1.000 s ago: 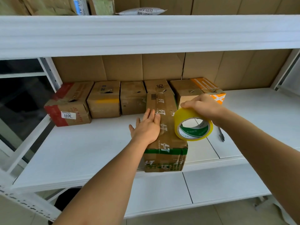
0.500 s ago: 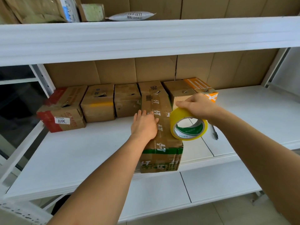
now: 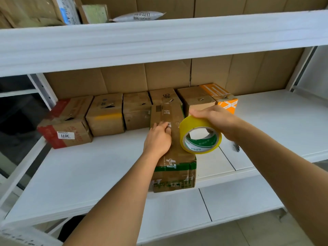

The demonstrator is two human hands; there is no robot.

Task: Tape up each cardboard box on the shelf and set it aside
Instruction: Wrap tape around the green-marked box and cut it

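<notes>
A long cardboard box (image 3: 174,172) with green print lies lengthwise on the white shelf (image 3: 88,174), its near end at the front edge. My left hand (image 3: 157,139) rests on the box's top, fingers bent and pressing near the middle seam. My right hand (image 3: 215,119) grips a yellow tape roll (image 3: 200,135) from above, holding it upright just right of the box's top. Whether a strip of tape runs from the roll to the box cannot be made out.
Several more cardboard boxes (image 3: 106,114) line the back of the shelf, one red-edged (image 3: 65,126) at the left and one orange (image 3: 225,100) at the right. A dark pen (image 3: 237,147) lies on the shelf to the right. An upper shelf (image 3: 159,38) overhangs.
My left hand slid further along the box top and its fingers curled from flat to bent. The tape roll stayed beside the box in my right hand.
</notes>
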